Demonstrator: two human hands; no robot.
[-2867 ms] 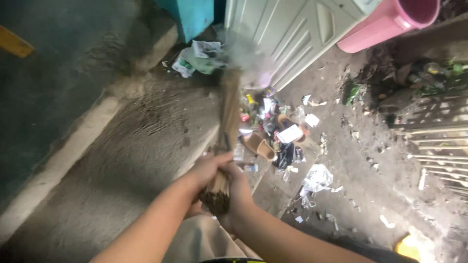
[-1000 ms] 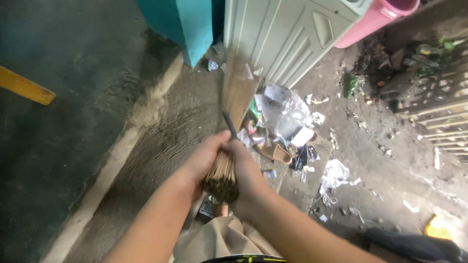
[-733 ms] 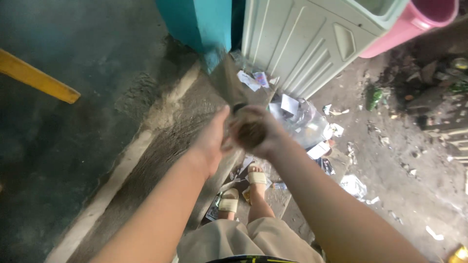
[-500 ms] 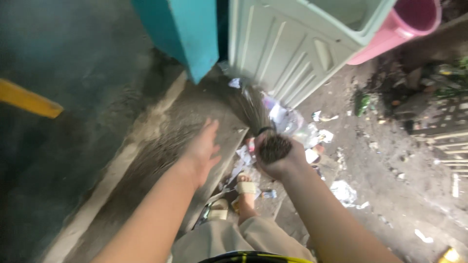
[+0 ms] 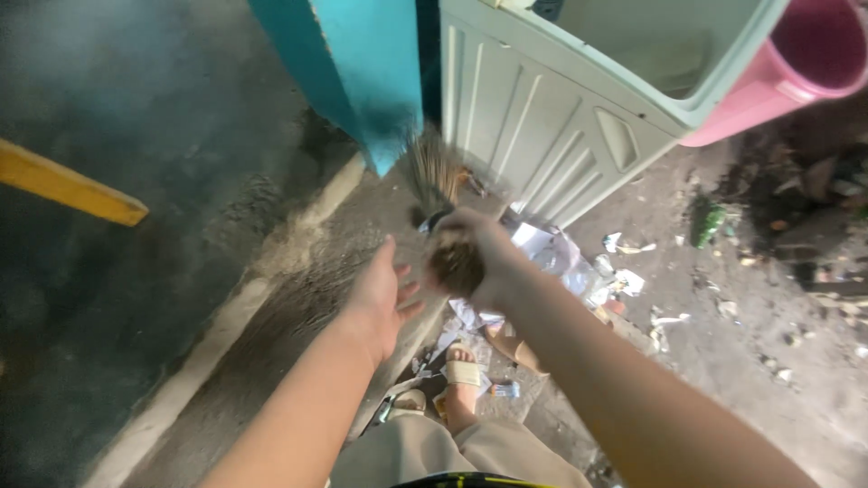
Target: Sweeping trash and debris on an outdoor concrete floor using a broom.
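Bristly stick-bundle broom [image 5: 440, 194] in right hand [image 5: 479, 258]

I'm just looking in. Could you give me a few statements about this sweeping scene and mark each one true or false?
1. The right hand grips a broom made of bundled sticks. True.
2. The left hand also grips the broom. False: it is open, beside the broom and off it.
3. A pink tub sits beside the pale green bin. True.
4. The person is barefoot. False: a pale sandal shows on the foot.
5. Litter lies on the ground near the pale green bin. True.
6. The teal bin lies tipped on its side. False: it stands upright beside the pale green bin.
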